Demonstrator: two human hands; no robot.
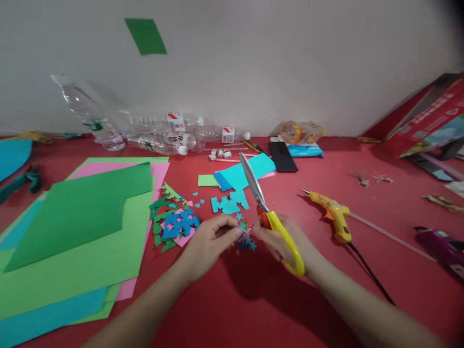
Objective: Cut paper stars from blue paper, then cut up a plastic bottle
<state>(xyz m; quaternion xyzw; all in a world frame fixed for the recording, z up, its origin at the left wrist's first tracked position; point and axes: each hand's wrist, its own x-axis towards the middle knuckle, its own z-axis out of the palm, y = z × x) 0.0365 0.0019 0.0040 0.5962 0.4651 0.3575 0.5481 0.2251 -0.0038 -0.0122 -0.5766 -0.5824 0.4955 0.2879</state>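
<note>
My right hand [286, 241] grips a pair of scissors [277, 220] with a yellow and red handle, their blades pointing up and away from me. Across from it, my left hand [213, 241] is closed in a pinch; whatever lies between its fingertips is too small or hidden to name. Between and below the two hands lies a small pile of paper stars [246, 241] in blue, green and pink. Just beyond is a light-blue paper scrap [230, 202] with star-shaped notches. Left of my left hand are punched paper scraps [177, 224] in blue, green and pink.
Large coloured sheets [90, 208] cover the left side. Clear plastic bottles [155, 140] line the wall. Behind the scissors are cut paper pieces [246, 171] and a black phone [282, 155]. A yellow glue gun [331, 212] with its cord lies at right, pliers [23, 182] far left.
</note>
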